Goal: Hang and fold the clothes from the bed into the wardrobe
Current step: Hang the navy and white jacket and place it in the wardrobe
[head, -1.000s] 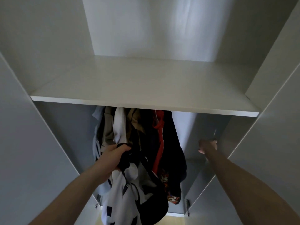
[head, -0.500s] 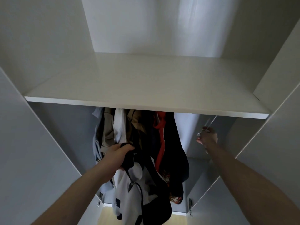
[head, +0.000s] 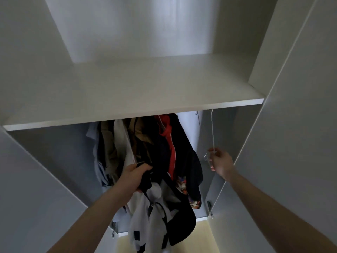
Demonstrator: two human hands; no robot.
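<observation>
Two hands busy: your left hand (head: 135,177) clenches the black-and-white garment (head: 160,212) w/ curled fingers, front of the wardrobe; right hand (head: 219,164) pinches a wire hanger (head: 211,136). Unhook it slowly, keep the cloth bunched.

White wardrobe shelf (head: 127,88) spans compartment; hanging clothes (head: 145,147) bunched beneath it, seemingly on hidden rail.

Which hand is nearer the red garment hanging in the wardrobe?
Left. The left hand grips a black-and-white garment just below-left of the red garment; the right hand holds a hanger farther right.
</observation>
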